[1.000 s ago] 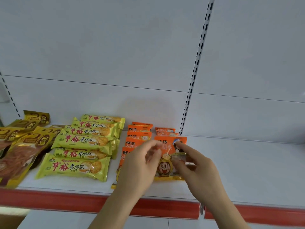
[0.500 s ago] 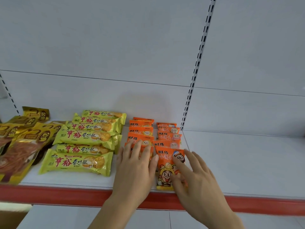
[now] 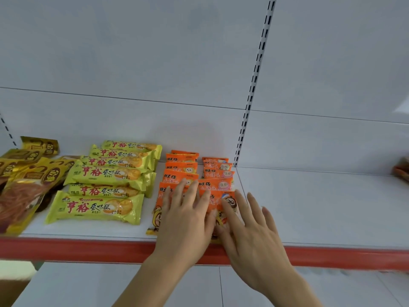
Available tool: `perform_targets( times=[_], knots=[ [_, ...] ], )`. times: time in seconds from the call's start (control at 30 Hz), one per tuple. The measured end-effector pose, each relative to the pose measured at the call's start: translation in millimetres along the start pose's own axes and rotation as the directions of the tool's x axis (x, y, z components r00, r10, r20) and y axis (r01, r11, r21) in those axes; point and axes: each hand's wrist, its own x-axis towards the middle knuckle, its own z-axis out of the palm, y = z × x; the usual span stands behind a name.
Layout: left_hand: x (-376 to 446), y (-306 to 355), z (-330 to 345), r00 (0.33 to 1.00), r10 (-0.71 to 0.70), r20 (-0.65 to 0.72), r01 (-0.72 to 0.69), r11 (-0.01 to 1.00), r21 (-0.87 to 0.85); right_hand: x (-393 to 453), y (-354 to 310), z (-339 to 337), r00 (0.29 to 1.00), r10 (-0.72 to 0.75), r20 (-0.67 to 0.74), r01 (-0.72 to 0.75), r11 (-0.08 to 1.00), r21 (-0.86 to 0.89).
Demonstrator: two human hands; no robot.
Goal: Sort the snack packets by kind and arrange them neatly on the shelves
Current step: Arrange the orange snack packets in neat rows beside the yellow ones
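We see two bare hands laid flat on orange packets (image 3: 180, 177) at the front of a white shelf (image 3: 321, 207) with a red front edge (image 3: 66, 249). The left hand (image 3: 186, 220) rests palm down on the left column of these packets, its fingers straight and spread, its grip released and holding nothing. The right hand (image 3: 250, 233) lies just beside it, fingers straight, pressing on the front packet (image 3: 218, 201) of the right column, its grip likewise released. The orange packets lie in two overlapping columns that run from the shelf's front edge back to the white rear panel (image 3: 155, 74), the right column ending beside a slotted upright (image 3: 250, 100). Left of them, just apart, yellow packets (image 3: 95, 207) lie crosswise in an overlapping stack, the nearest one close to the red edge. Farther left, gold packets (image 3: 24, 185) overlap one another and reach out of view at the picture's left border. At the far right edge of the shelf we make out something red (image 3: 401, 170), too blurred to identify. A lower white shelf (image 3: 77, 284) shows beneath the red edge.
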Motion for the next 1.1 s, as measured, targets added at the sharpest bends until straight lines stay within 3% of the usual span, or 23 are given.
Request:
perform_targets(
  times=[0.23,0.47,0.57,0.73,1.1],
  knots=[
    [12.5,56.8,-16.4,1.0,-0.017,-0.012,0.017,1.0,0.001,-22.0,53.9,-22.2,0.991,0.093,-0.091,-0.095,0.995,-0.01],
    [20.3,190.0,-1.7,0.998,0.012,0.065,-0.01,0.999,-0.037,-74.6,169.8,-57.9,0.977,0.19,-0.101,-0.197,0.978,-0.065],
    [28.3,257.6,10.7,0.994,0.058,0.091,-0.049,0.994,-0.093,-100.9,228.4,-77.6,0.969,0.24,-0.062,-0.243,0.968,-0.063],
    [51.5,359.3,24.0,0.956,0.154,0.251,-0.118,0.982,-0.15,-135.2,315.1,-105.4,0.935,0.353,-0.03,-0.354,0.934,-0.037],
    [145.2,518.7,100.2,0.906,0.334,0.259,-0.277,0.933,-0.23,-126.2,495.9,-135.8,0.828,0.559,-0.046,-0.561,0.823,-0.087]
  ],
)
